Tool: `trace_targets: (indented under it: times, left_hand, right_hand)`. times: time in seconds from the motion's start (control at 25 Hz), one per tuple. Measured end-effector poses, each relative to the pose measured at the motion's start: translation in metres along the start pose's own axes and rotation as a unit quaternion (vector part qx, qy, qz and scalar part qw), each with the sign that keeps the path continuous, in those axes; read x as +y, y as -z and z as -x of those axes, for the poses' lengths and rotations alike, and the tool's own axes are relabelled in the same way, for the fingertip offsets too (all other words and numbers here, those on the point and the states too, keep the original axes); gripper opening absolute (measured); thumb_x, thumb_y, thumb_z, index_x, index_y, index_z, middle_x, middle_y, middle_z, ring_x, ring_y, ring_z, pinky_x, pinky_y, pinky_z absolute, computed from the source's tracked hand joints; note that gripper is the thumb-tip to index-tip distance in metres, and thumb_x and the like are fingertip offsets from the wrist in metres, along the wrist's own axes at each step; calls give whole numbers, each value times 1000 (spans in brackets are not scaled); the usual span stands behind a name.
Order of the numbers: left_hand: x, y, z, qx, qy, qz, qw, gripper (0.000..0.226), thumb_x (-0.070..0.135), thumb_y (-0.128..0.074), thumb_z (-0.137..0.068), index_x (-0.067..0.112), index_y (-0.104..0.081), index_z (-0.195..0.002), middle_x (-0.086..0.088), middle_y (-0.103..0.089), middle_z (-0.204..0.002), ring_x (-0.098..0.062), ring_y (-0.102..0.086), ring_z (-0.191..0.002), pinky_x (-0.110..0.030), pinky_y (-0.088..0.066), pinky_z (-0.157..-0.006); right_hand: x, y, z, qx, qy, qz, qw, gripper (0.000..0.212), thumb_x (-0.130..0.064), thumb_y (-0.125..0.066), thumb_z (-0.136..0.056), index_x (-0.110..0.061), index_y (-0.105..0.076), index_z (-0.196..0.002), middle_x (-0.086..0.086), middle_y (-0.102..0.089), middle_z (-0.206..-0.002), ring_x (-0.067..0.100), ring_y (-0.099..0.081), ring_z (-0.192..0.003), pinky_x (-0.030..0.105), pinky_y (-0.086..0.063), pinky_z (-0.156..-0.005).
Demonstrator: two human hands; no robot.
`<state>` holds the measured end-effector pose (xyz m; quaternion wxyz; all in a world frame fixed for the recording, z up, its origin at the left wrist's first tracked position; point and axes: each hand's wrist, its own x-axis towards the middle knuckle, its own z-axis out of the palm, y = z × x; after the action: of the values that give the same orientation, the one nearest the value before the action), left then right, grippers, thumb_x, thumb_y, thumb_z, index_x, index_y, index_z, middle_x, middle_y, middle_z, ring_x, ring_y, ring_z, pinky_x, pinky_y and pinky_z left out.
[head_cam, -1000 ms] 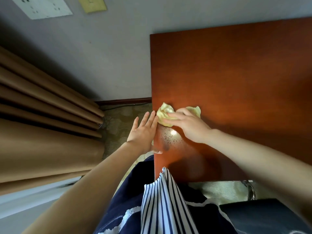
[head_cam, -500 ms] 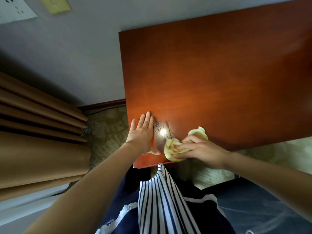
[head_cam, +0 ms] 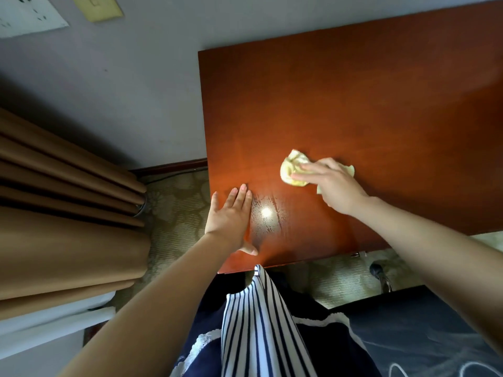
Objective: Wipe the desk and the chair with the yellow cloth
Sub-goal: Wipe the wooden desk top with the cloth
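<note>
The right hand [head_cam: 334,186] lies on the crumpled yellow cloth [head_cam: 290,170], fingers nearly straight and pressing it onto the desk [head_cam: 353,91]; its thumb is hidden. The left hand [head_cam: 231,216] rests flat near the desk's left edge, fingers extended.

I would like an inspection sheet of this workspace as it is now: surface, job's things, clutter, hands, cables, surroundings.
Surface: red-brown wooden desk, glossy, with a streaky patch around the glare near its front left corner.
Job's things: yellow cloth crumpled on the desk; dark seat at lower right, possibly the chair.
Clutter: nothing seen.
Hands: left hand flat on the desk, fingers straight; right hand presses the cloth, fingers stretched over it.
Cables: thin dark cable on the carpet by the skirting.
Surroundings: brown curtain, grey wall, socket plate.
</note>
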<state>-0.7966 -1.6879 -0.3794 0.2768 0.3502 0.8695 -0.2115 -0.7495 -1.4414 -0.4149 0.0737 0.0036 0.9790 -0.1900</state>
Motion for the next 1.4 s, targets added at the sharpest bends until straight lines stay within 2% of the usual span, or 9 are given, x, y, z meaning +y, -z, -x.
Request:
trace_targets:
  times: [0.2,0.36,0.44,0.6,0.8,1.04,1.2,1.28,1.4]
  left_hand:
    - [-3,-1,-4,-2,-3,-5,1000,137,77,-60,-65,6,26,-144,-8,27,-155,-22,15,-146,-54,3,-115]
    - [-7,-2,-5,-7,-6,-2,1000,137,76,-61,-65,6,26,-144,-8,28,-155,-23,15,-146,-54,2,-116]
    - [-9,-3,-4,-11,-7,2,1000,137,75,-61,-65,6,26,-144,-8,29,-155,-22,16,-146,-54,1,-116]
    - [-13,-1,-5,-18,-2,1,1000,137,75,-62,-65,6,25,-145,-7,27,-156,-22,14,-146,-54,0,-116]
    - [-14,5,-4,-26,17,16,999,133,77,-59,-66,5,19,-147,-9,22,-157,-22,9,-147,-53,-2,-117]
    - [-5,7,-2,-36,24,15,999,134,76,-60,-66,5,20,-147,-10,23,-156,-24,10,-147,-48,-7,-119]
    - [-2,6,0,-39,15,52,998,134,74,-63,-66,6,19,-148,-8,24,-157,-22,10,-147,-46,-7,-119]
    - [-3,7,1,-35,9,79,996,134,72,-65,-66,7,19,-148,-7,24,-157,-22,11,-147,-45,-9,-119]
    - [-3,8,1,-31,-6,94,995,133,71,-64,-67,8,19,-149,-5,25,-157,-21,11,-147,-44,-12,-119]
  right_hand:
    - [4,0,-49,88,-165,9,982,74,12,-46,-84,-33,-35,-143,-5,-34,-149,24,-28,-128,39,-32,-103]
    - [-16,-10,-69,134,-234,-12,963,71,10,-44,-83,-31,-40,-140,-6,-40,-145,27,-34,-121,36,-33,-95]
    - [-35,-21,-63,128,-197,-25,972,70,12,-44,-81,-29,-46,-138,-6,-43,-144,28,-36,-119,37,-32,-96]
    - [-71,-36,-31,109,-45,-19,993,67,13,-48,-77,-26,-55,-131,0,-55,-133,31,-45,-111,43,-37,-91]
    - [-78,-44,31,32,111,-32,993,56,9,-54,-77,-25,-64,-120,0,-62,-123,29,-52,-99,44,-47,-84]
    - [-30,-34,102,24,116,-1,993,62,12,-67,-69,-24,-65,-120,0,-63,-123,24,-55,-94,37,-45,-81]
    - [11,-22,130,14,57,67,996,72,10,-70,-68,-28,-58,-128,-1,-58,-129,25,-52,-103,40,-46,-80]
    - [30,-12,134,13,-17,91,996,74,8,-64,-76,-34,-49,-135,-5,-50,-138,26,-45,-113,42,-43,-85]
    - [50,1,128,42,-124,106,986,67,7,-55,-84,-34,-46,-137,-4,-46,-142,25,-40,-114,40,-38,-86]
